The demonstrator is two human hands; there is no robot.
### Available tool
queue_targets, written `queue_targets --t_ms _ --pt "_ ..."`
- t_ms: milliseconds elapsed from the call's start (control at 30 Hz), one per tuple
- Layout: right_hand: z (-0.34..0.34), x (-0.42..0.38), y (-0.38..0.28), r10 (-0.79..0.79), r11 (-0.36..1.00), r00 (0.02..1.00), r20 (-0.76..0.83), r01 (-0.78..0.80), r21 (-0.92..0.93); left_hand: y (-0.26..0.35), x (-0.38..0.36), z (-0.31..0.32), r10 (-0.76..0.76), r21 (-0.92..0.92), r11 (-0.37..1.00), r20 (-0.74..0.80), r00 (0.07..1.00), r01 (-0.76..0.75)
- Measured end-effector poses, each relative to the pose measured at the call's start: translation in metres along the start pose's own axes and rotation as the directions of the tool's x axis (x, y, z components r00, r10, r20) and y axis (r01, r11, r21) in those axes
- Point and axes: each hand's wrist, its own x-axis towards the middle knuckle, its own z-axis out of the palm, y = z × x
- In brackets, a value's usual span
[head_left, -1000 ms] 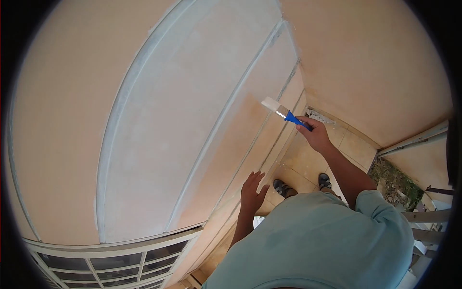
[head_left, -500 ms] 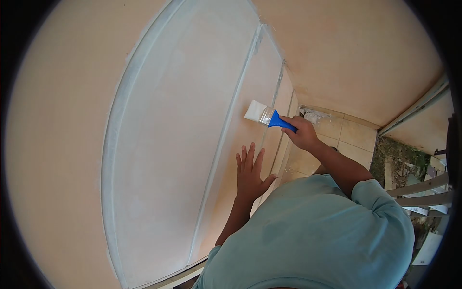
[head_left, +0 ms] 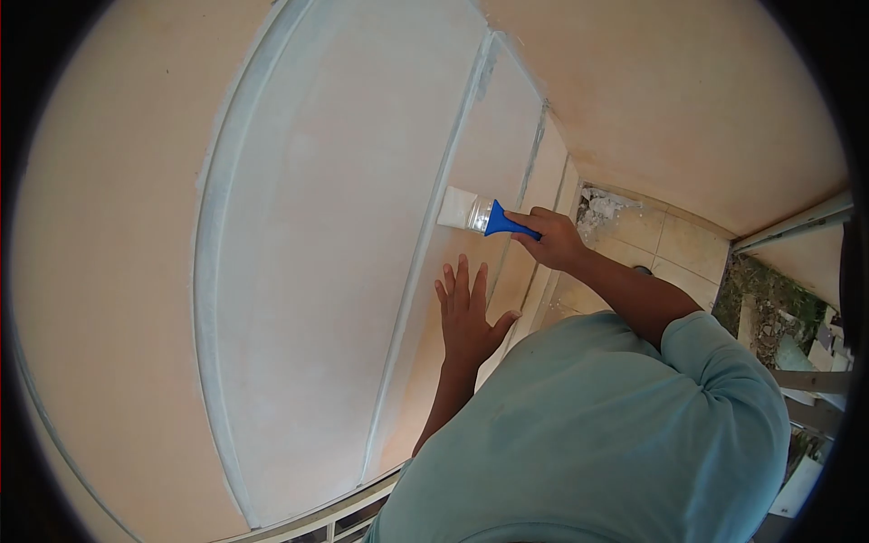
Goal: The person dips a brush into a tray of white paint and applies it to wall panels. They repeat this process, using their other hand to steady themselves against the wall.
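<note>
My right hand (head_left: 554, 239) is wrapped round the blue handle of a wide paintbrush (head_left: 496, 219). The brush's white bristles point left, at the wall panel beside a pale vertical groove (head_left: 418, 249). My left hand (head_left: 469, 317) is spread with its fingers apart, flat against or very near the wall, just below the brush, and holds nothing. Left of the groove is a large panel (head_left: 317, 244) with a whitish coat, bordered by a curved grey-white band (head_left: 206, 262).
A tiled floor (head_left: 683, 237) lies at the right, with a whitish crumpled patch (head_left: 602, 210) in its corner. Beyond it are rubble and greenery (head_left: 769, 294) and wooden slats (head_left: 810, 381). A light railing (head_left: 348, 520) runs along the bottom.
The brush and my right hand have moved a little left, bringing the bristles near the groove. My left hand remains spread at about the same place. The camera view has shifted slightly.
</note>
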Motion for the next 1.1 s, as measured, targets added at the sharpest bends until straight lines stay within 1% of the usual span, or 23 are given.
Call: queue_targets --t_ms 167,233,333,467,533,567,633,867,933,967,1033,1100 --pt "0.007 -0.002 0.004 -0.025 1.0 1.0 -0.01 0.025 0.006 0.004 -0.002 -0.003 -0.04 0.021 0.999 0.019 0.999 0.039" --pt "0.008 -0.002 0.009 0.004 1.0 1.0 0.022 -0.003 -0.025 0.005 -0.004 -0.003 -0.066 0.023 0.998 0.036 0.997 0.065" --pt "0.009 -0.001 0.009 -0.008 0.998 1.0 0.02 0.009 -0.056 -0.001 -0.007 -0.003 -0.077 0.033 0.997 0.045 0.996 0.075" --pt "0.015 -0.003 0.017 0.02 0.996 0.999 0.033 -0.017 -0.089 -0.008 -0.009 -0.002 -0.087 0.027 0.996 0.074 0.993 0.085" --pt "0.016 -0.003 0.019 0.094 0.989 0.99 0.101 -0.081 -0.123 -0.013 -0.01 0.0 -0.094 0.028 0.995 0.089 0.992 0.091" --pt "0.018 -0.003 0.022 0.102 0.988 0.99 0.096 -0.089 -0.128 -0.016 -0.009 0.002 -0.087 0.022 0.996 0.094 0.992 0.085" --pt "0.022 -0.005 0.029 0.137 0.976 0.981 0.135 -0.111 -0.187 -0.017 -0.009 0.003 -0.135 0.044 0.991 0.163 0.977 0.13" --pt "0.041 -0.013 0.057 0.248 0.944 0.945 0.214 -0.186 -0.273 -0.03 -0.014 0.023 -0.131 0.016 0.991 0.23 0.964 0.131" --pt "0.046 -0.013 0.061 0.315 0.912 0.91 0.27 -0.212 -0.35 -0.037 -0.015 0.032 -0.113 0.047 0.993 0.264 0.958 0.104" --pt "0.051 -0.015 0.065 0.321 0.911 0.907 0.272 -0.217 -0.35 -0.039 -0.015 0.035 -0.113 0.045 0.993 0.27 0.956 0.105" --pt "0.06 -0.018 0.076 0.266 0.905 0.939 0.217 -0.167 -0.39 -0.047 -0.011 0.043 -0.093 0.058 0.995 0.323 0.942 0.078" --pt "0.063 -0.02 0.081 0.291 0.893 0.931 0.22 -0.182 -0.412 -0.05 -0.005 0.051 -0.094 0.054 0.995 0.352 0.931 0.08"
